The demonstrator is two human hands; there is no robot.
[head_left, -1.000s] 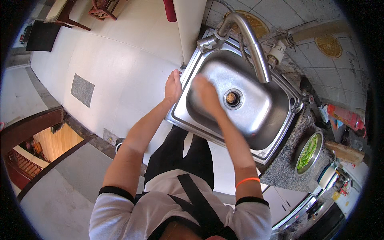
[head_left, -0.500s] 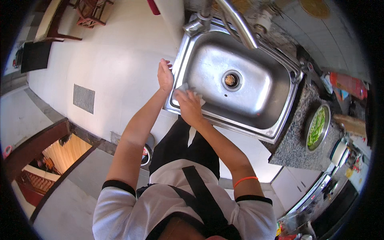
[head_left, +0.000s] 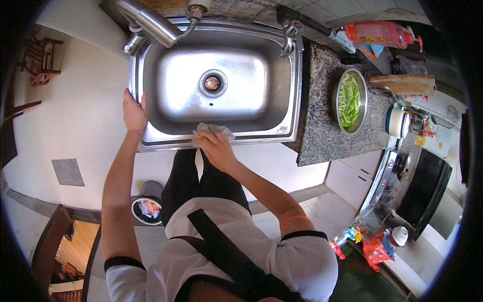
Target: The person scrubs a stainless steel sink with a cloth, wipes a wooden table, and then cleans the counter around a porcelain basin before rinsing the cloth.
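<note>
A stainless steel sink with a round drain lies in front of me. My left hand straddles its left rim, fingers on the outer side and thumb on the inner side. With my right hand I hold a crumpled pale grey cloth against the near rim. Part of the cloth is hidden under my fingers. Light-coloured bits show in the drain. Over the sink's far left corner reaches a metal faucet.
To the right, a granite counter carries a metal bowl of cut green vegetables. A red bottle and a wooden board lie beyond it. A waste bin stands on the floor left of my legs. A stove is farther right.
My right hand has slid the cloth rightward along the near rim. My left hand now grips the left rim, its thumb over the edge. The view has turned, bringing the counter in more.
</note>
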